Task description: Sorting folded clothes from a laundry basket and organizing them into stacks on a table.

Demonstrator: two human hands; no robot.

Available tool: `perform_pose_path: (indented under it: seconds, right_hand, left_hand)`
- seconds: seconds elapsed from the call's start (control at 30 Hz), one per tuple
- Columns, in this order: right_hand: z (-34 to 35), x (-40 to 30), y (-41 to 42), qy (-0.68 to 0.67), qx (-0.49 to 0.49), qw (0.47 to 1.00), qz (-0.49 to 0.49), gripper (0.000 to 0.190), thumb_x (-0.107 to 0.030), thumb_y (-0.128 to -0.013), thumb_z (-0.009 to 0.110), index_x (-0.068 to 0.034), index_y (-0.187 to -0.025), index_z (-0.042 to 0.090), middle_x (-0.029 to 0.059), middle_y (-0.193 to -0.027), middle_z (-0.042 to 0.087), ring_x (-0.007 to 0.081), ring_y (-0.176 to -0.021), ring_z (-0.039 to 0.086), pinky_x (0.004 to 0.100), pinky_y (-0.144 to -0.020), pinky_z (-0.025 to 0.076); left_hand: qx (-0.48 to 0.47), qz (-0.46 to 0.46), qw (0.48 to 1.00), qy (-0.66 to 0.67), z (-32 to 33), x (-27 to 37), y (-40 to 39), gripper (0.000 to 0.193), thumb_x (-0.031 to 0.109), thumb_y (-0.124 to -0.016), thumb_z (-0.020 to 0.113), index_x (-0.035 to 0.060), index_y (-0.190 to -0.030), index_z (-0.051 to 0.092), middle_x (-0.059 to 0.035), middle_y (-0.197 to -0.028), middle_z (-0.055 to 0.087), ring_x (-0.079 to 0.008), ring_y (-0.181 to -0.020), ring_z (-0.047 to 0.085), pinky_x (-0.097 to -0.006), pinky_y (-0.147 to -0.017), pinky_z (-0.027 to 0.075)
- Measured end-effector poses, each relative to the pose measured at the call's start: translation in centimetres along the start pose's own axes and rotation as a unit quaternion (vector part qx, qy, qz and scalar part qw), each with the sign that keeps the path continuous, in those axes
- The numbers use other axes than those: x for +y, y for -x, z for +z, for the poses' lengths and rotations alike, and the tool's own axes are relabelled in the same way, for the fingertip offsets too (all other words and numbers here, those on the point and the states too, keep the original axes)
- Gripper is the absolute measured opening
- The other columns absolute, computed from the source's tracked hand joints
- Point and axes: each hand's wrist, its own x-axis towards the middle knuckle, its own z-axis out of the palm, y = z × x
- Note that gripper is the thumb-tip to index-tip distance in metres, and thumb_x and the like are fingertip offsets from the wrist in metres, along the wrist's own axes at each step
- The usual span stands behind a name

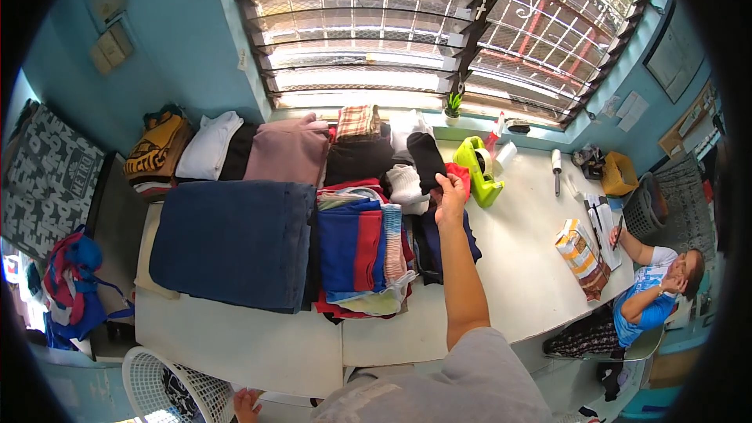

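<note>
My right hand [450, 195] reaches across the white table and pinches the near end of a black sock [425, 154] between thumb and fingers. The sock lies over a group of folded white socks [406, 183] and other white cloth [410, 127]. Just right of my fingers shows a piece of red cloth [457, 180]. Dark navy folded clothes [429, 247] lie partly under my forearm. At the bottom edge, my left hand [247, 404] is beside a white plastic laundry basket [136, 385] holding dark patterned cloth; its fingers are slightly curled, their grip unclear.
Folded stacks include large navy fabric [232, 244], blue-and-red garments [349, 247] and a mauve garment [289, 153]. A green tape dispenser [477, 173], lint roller [556, 171] and snack bag [581, 255] stand rightward. A seated person [646, 294] holds a pen over papers [604, 229].
</note>
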Motion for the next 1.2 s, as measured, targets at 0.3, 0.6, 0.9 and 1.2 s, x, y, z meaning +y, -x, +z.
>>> perform_pose_path:
  seconds: [0.3, 0.6, 0.9, 1.2]
  right_hand:
    - [-4.9, 2.4, -3.0, 0.36, 0.052, 0.924, 0.115, 0.033, -0.022, -0.073, 0.058, -0.001, -0.097, 0.048, 0.0105, -0.084, 0.054, 0.0192, -0.064, 0.054, 0.0254, -0.048, 0.047]
    - [1.9, -2.8, 17.0, 0.298, -0.153, 0.925, -0.179, 0.033, -0.026, -0.084, 0.049, -0.003, -0.108, 0.048, 0.0097, -0.103, 0.051, 0.0166, -0.084, 0.053, 0.0256, -0.064, 0.047]
    - [14.0, 3.8, 52.6, 0.167, -0.461, 0.871, 0.006, 0.018, -0.019, -0.083, 0.052, -0.009, -0.097, 0.053, 0.0027, -0.082, 0.059, 0.0095, -0.072, 0.054, 0.0193, -0.058, 0.041]
    - [23.9, 22.4, 74.2, 0.221, -0.687, 0.585, 0.368, 0.019, -0.017, -0.082, 0.05, -0.009, -0.099, 0.051, 0.0052, -0.085, 0.06, 0.0127, -0.075, 0.055, 0.0258, -0.062, 0.044]
  left_hand:
    - [0.048, -0.072, 0.996, -0.019, 0.9, -1.5, 1.1, 0.029, 0.02, -0.083, 0.048, 0.0058, -0.109, 0.045, -0.0097, -0.103, 0.053, -0.0192, -0.091, 0.052, -0.0314, -0.07, 0.042]
    - [0.043, 0.013, 0.999, -0.016, -6.7, -7.7, 7.6, 0.035, 0.024, -0.081, 0.053, 0.0047, -0.11, 0.048, -0.0053, -0.099, 0.055, -0.0136, -0.09, 0.052, -0.0271, -0.073, 0.041]
    - [0.126, 0.112, 0.981, 0.097, -20.6, -15.1, 17.4, 0.024, 0.01, -0.084, 0.048, 0.0011, -0.106, 0.047, -0.009, -0.099, 0.057, -0.0151, -0.09, 0.053, -0.0268, -0.08, 0.042]
    - [0.264, 0.023, 0.929, 0.258, -27.0, -18.1, 19.8, 0.022, 0.009, -0.084, 0.046, 0.0061, -0.106, 0.047, -0.0039, -0.099, 0.056, -0.0117, -0.089, 0.052, -0.0233, -0.073, 0.04]
